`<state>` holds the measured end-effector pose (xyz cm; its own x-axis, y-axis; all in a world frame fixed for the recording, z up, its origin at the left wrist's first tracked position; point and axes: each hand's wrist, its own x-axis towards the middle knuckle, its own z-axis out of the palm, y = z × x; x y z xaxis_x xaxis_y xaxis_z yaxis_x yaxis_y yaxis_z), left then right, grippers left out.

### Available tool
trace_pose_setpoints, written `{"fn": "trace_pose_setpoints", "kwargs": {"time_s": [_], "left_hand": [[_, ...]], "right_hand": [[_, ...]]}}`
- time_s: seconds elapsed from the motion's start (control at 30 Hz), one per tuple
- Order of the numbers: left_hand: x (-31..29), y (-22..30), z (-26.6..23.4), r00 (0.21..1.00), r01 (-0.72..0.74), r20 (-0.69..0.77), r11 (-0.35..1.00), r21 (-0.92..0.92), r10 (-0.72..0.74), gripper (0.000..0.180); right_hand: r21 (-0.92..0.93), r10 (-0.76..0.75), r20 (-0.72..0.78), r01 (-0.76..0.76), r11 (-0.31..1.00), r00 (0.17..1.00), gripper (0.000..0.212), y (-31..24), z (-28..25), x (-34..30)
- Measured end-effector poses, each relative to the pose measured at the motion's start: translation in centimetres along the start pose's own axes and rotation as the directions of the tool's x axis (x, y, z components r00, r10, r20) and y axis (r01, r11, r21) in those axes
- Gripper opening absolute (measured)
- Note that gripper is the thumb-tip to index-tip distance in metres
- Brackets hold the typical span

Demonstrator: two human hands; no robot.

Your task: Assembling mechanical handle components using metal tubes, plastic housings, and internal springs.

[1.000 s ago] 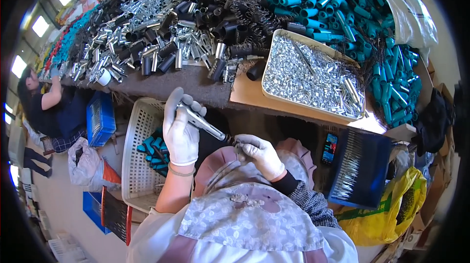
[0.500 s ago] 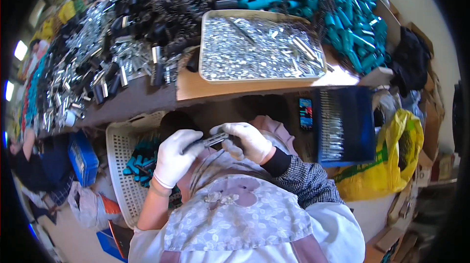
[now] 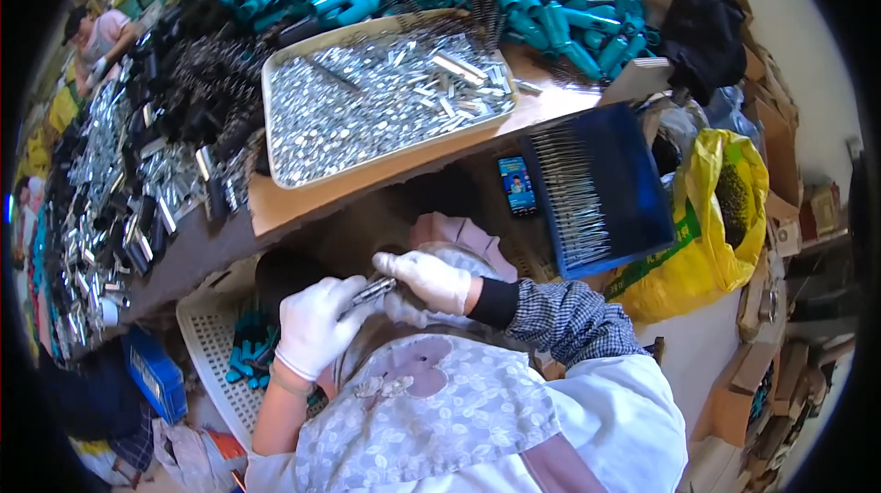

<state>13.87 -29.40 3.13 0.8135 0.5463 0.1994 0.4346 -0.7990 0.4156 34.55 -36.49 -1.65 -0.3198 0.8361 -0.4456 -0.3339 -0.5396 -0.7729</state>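
Note:
A slim, shiny metal part (image 3: pixel 371 293) with dark edges lies between my two white-gloved hands, above my lap. My left hand (image 3: pixel 315 326) is closed on its left end, thumb and fingers pinching it. At the part's other end, the curled fingers of my right hand (image 3: pixel 427 281) close around it. The right fingertips are partly hidden, and a small dark shape shows beside them. The exact kind of the part is too small to make out.
Ahead on the bench stands a cream tray (image 3: pixel 275 140) of small metal pieces. Teal tubes (image 3: pixel 560 29) and black parts heap behind it. A blue bin (image 3: pixel 633 190) with rows of metal parts, a phone (image 3: pixel 517 185) and a yellow bag (image 3: pixel 725 218) are right; a white basket (image 3: pixel 206 337) is left.
The view has turned to the right, so the tray and bin sit further left in it. Both hands stay together at the metal part, which now points more steeply and shows less of its length.

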Motion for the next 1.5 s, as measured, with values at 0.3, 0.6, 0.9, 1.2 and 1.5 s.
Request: {"fn": "trace_pose_setpoints", "kwargs": {"time_s": [0.3,0.6,0.9,1.2,1.5], "left_hand": [[-0.4,1.5,3.0,0.983,0.139,-0.091,0.972,-0.191,-0.159,0.029],[-0.9,1.9,3.8,0.961,0.202,-0.12,0.932,-0.301,-0.247,0.028],[-0.4,2.2,4.2,0.949,0.225,-0.145,0.925,-0.307,-0.279,0.029],[-0.6,2.5,4.0,0.926,0.316,-0.091,0.883,-0.346,-0.367,0.029],[-1.3,2.0,4.1,0.871,0.404,-0.083,0.802,-0.44,-0.485,0.022]], "right_hand": [[-0.917,-0.78,0.151,0.381,0.119,0.607,0.03,-5.5,-5.6,-4.8],[-0.952,-0.97,-0.243,-0.193,0.237,0.009,0.009,-10.5,-21.8,-10.1],[-0.941,-0.987,-0.159,-0.298,0.16,-0.027,0.008,-12.6,-23.4,-10.0],[-0.996,-0.988,-0.076,-0.057,0.069,0.137,0.009,-16.3,-17.8,-6.9],[-0.982,-0.975,-0.156,-0.128,0.137,0.155,0.011,-12.1,-20.7,-10.5]]}}
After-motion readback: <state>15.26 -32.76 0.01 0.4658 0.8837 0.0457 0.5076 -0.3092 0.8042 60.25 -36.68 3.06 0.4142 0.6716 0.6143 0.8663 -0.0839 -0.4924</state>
